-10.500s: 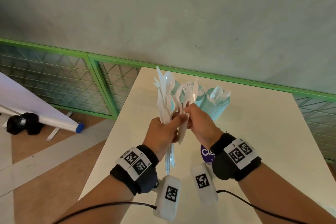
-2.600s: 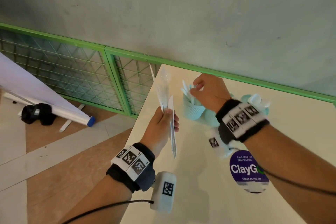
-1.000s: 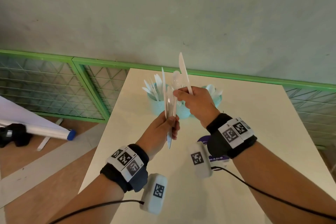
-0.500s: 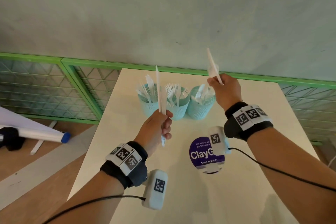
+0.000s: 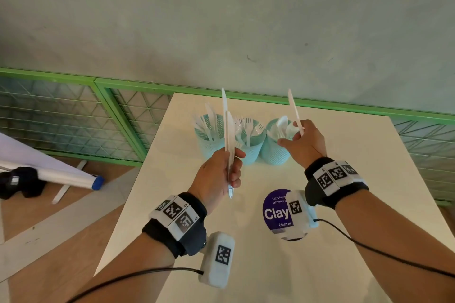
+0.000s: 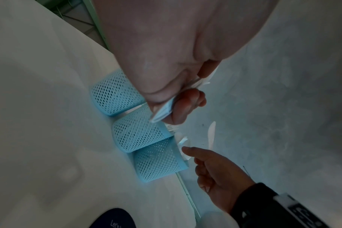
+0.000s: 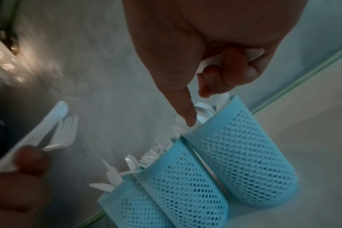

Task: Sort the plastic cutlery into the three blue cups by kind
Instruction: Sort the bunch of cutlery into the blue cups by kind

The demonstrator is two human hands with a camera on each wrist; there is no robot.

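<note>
Fingers of the right hand pinch the handle of a white plastic knife, blade up, thumb stretched towards the right-hand blue mesh cup, which holds spoons. The left hand clamps a thin bundle of white plastic cutlery upright: knives, plus a fork visible from the right wrist. The three cups stand touching in a row at the far side of the white table: knives in the left cup, forks in the middle cup. The step looks like delivering this knife; it calls for carrying it left across the row to the knife cup. Half a second ago the right hand was higher and farther right; it has since dropped beside the spoon cup.
</note>
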